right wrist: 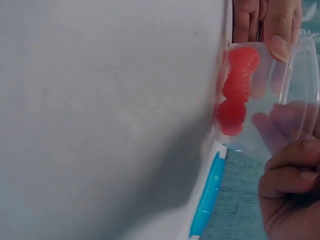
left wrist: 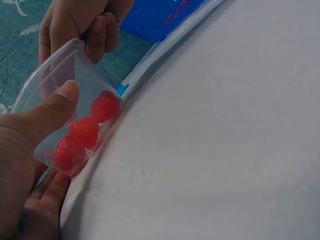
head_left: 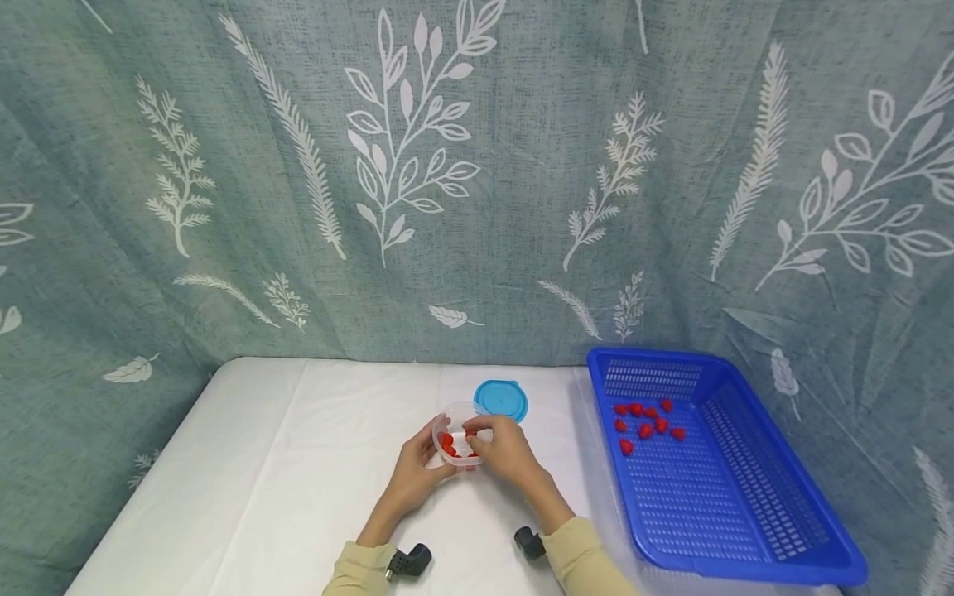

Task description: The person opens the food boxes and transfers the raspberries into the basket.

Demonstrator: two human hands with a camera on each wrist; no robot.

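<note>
A white tablecloth (head_left: pixel 283 480) is spread in front of a grey-green curtain (head_left: pixel 522 165), on which white leaf sprigs are printed. At the left, a yellow sleeve (head_left: pixel 361 571) is worn on the arm, and a black wrist device (head_left: pixel 412 563) is strapped beside its cuff. By the left hand (head_left: pixel 417 473), a clear plastic container (head_left: pixel 458 414) is gripped firmly, the thumb being laid along its wall and the fingers curled round the other side. The container is held over the middle of the tablecloth; whether it is touched to the cloth cannot be told. Red raspberries (left wrist: pixel 84 132) are gathered along its bottom. Just beyond the container, slightly to the right, a round blue lid (head_left: pixel 501 401) is laid flat. By the right hand (head_left: pixel 509 451), the container's opening is entered from the right, thumb and forefinger lowered inside and the other fingers bent; whether a berry is pinched there cannot be told. Farther right, well apart from the hands, a blue perforated basket (head_left: pixel 708 497) is seen, with more raspberries (head_left: pixel 645 430) scattered toward its far left corner.
</note>
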